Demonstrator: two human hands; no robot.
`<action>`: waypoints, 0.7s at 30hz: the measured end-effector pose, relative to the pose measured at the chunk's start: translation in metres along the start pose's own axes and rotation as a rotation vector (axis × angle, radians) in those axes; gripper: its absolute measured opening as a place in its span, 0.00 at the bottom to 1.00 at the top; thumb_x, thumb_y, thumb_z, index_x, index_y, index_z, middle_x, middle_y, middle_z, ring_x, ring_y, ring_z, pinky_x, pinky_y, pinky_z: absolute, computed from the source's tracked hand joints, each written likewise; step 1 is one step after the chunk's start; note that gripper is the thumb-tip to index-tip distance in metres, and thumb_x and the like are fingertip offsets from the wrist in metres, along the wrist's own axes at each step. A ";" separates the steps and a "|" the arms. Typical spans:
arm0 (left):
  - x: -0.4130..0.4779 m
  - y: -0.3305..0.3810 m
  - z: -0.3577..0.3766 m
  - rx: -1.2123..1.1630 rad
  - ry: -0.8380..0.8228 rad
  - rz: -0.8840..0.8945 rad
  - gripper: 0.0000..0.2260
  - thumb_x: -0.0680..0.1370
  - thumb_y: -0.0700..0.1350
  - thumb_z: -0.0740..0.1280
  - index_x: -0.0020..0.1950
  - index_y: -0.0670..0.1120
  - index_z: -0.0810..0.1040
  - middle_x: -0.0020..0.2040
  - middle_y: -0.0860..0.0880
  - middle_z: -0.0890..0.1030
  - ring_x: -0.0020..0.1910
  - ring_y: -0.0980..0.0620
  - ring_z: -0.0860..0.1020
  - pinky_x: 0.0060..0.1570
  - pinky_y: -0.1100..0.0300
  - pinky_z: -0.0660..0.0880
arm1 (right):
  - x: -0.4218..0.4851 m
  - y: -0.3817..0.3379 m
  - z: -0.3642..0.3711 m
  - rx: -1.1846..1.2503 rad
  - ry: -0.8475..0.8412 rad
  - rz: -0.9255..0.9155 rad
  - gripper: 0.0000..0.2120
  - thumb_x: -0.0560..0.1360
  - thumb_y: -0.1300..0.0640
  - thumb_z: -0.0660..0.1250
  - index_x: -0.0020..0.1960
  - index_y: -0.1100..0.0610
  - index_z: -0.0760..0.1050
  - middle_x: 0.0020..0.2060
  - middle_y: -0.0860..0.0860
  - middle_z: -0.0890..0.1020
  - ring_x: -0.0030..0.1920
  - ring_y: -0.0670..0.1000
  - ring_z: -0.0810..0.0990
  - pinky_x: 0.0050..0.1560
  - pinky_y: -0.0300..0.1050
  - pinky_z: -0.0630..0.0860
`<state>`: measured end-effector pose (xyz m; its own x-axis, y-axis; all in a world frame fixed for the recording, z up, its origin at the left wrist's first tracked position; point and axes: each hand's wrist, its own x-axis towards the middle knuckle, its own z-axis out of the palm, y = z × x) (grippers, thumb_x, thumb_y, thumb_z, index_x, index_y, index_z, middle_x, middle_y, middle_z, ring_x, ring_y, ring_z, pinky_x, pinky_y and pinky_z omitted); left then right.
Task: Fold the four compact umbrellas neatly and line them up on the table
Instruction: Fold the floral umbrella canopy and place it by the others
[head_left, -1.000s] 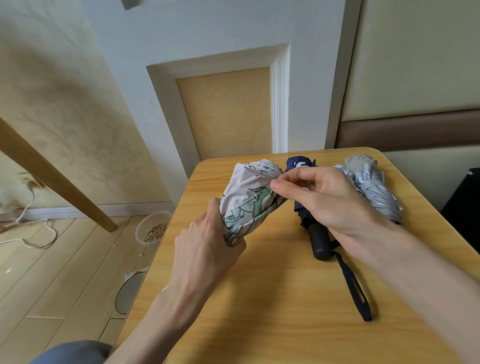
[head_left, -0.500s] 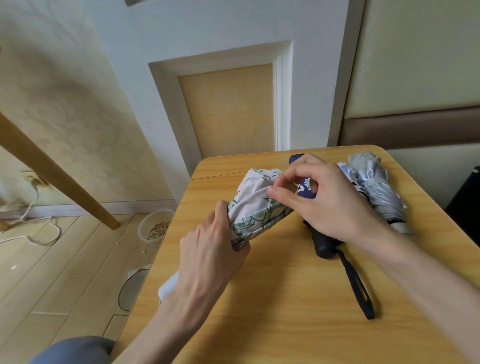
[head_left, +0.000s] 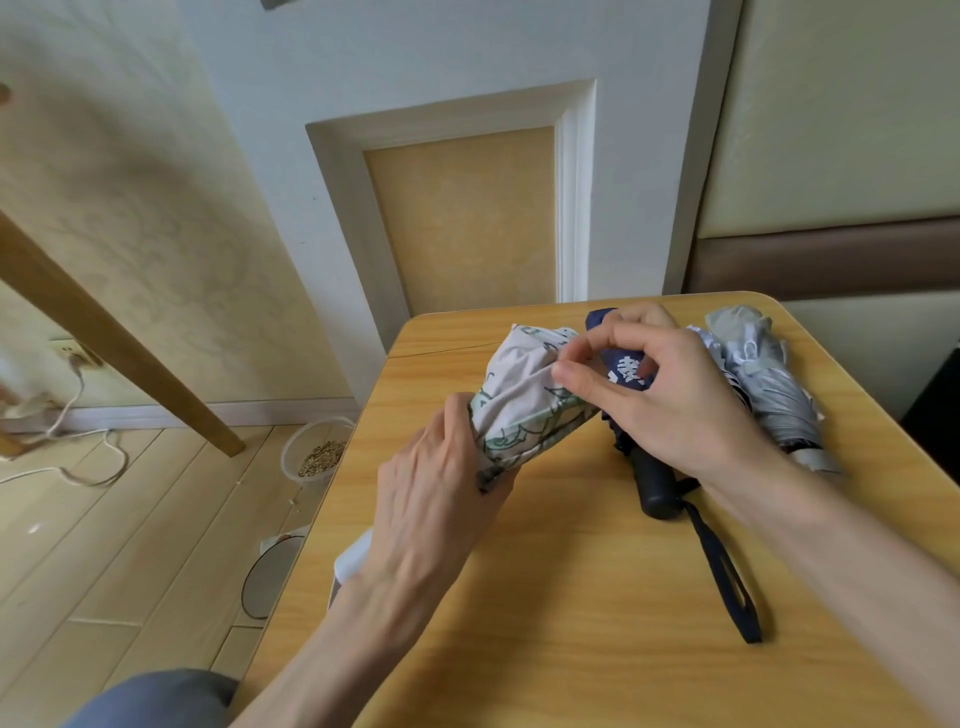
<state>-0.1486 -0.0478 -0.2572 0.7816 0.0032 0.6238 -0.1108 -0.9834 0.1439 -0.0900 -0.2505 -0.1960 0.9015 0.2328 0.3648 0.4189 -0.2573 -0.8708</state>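
Left hand (head_left: 436, 499) grips the pale leaf-printed compact umbrella (head_left: 524, 400) above the yellow wooden tabletop (head_left: 571, 623); right hand (head_left: 670, 400) pinches its canopy fabric.

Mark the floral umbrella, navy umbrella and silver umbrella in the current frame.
floral umbrella (head_left: 524, 400), head view, on the printed canopy fabric.
navy umbrella (head_left: 655, 486), head view, on its black handle.
silver umbrella (head_left: 779, 410), head view, on the folded canopy.
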 end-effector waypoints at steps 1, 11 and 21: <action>0.000 0.000 0.000 -0.002 -0.008 0.002 0.30 0.67 0.55 0.82 0.57 0.49 0.67 0.40 0.53 0.80 0.31 0.46 0.78 0.26 0.60 0.61 | 0.000 0.001 0.000 -0.039 0.003 -0.037 0.05 0.73 0.49 0.79 0.48 0.44 0.85 0.53 0.46 0.76 0.56 0.44 0.78 0.56 0.35 0.70; -0.002 -0.002 -0.008 -0.242 -0.222 0.011 0.26 0.72 0.64 0.72 0.64 0.53 0.72 0.50 0.59 0.78 0.43 0.57 0.76 0.37 0.62 0.70 | 0.000 0.004 0.000 0.044 0.071 -0.080 0.04 0.74 0.58 0.79 0.43 0.52 0.85 0.45 0.43 0.79 0.47 0.40 0.77 0.49 0.28 0.69; 0.009 -0.009 -0.026 -0.725 -0.581 -0.208 0.27 0.70 0.57 0.82 0.60 0.51 0.71 0.43 0.53 0.88 0.35 0.52 0.86 0.32 0.55 0.81 | -0.001 0.009 0.001 0.059 0.087 -0.149 0.06 0.74 0.58 0.79 0.44 0.48 0.85 0.50 0.39 0.80 0.56 0.45 0.79 0.59 0.50 0.75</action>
<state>-0.1568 -0.0336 -0.2327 0.9898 -0.1175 0.0803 -0.1363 -0.6207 0.7721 -0.0871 -0.2521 -0.2044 0.8369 0.1816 0.5163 0.5439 -0.1695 -0.8219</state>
